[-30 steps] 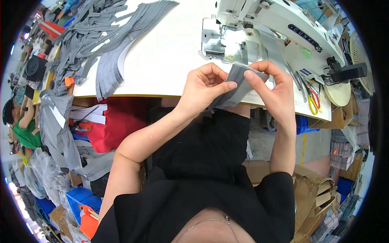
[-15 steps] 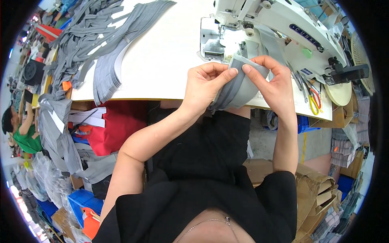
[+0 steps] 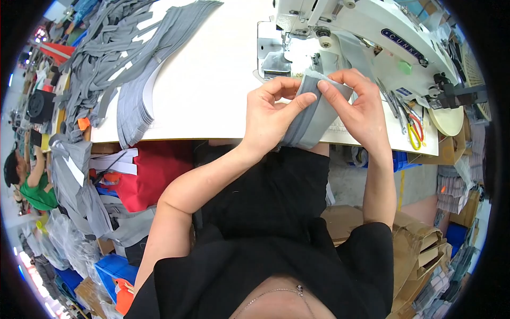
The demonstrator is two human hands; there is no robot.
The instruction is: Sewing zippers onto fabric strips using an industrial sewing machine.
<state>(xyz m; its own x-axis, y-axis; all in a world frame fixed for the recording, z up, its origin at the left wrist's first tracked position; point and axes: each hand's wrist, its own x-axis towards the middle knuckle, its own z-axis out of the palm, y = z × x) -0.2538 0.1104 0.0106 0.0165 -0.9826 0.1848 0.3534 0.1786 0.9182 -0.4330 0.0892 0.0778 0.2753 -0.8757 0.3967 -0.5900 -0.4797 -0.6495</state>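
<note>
Both hands hold a grey strip of fabric at its upper end, over the table's front edge in front of the sewing machine. My left hand pinches the strip's left side between thumb and bent fingers. On the right side, the thumb of my right hand presses on the top edge, with its fingers behind the cloth. A darker grey band runs down the strip's left part, and its lower end hangs past the table edge. The machine's needle area lies just beyond my hands.
Grey fabric strips lie piled on the white table at left. Scissors with red and yellow handles and a pale round dish sit at right. Red cloth hangs below the table; a co-worker in green is far left.
The view has shifted slightly. My hands keep their grip on the fabric strip, which looks flatter and less bulged on its right side.
</note>
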